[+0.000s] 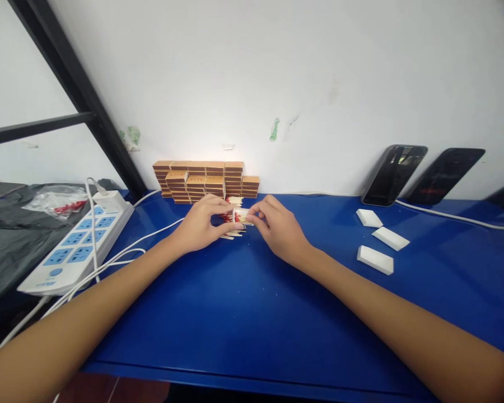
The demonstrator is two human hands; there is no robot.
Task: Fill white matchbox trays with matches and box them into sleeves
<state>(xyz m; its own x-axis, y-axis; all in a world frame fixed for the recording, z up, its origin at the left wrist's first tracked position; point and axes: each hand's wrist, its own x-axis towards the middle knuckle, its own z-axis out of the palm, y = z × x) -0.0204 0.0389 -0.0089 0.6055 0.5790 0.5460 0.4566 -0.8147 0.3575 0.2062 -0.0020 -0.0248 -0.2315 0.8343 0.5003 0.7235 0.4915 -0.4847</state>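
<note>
My left hand (205,225) grips a small white matchbox tray (239,213) between thumb and fingers, above the blue table. At the tray's right end, my right hand (274,225) pinches pale matchsticks (247,220) that lie partly in the tray. Beneath and around the tray is a pile of loose red-tipped matches (231,235), mostly covered by my hands. Just behind them, brown matchboxes (205,182) stand stacked in rows against the wall.
Several white trays (375,259) lie at the right. Two dark phones (395,174) lean on the wall, one near a white cable. A white power strip (78,240) with cables sits at the left, near a clear plastic bag (54,200) with red bits. The table (235,319) is blue.
</note>
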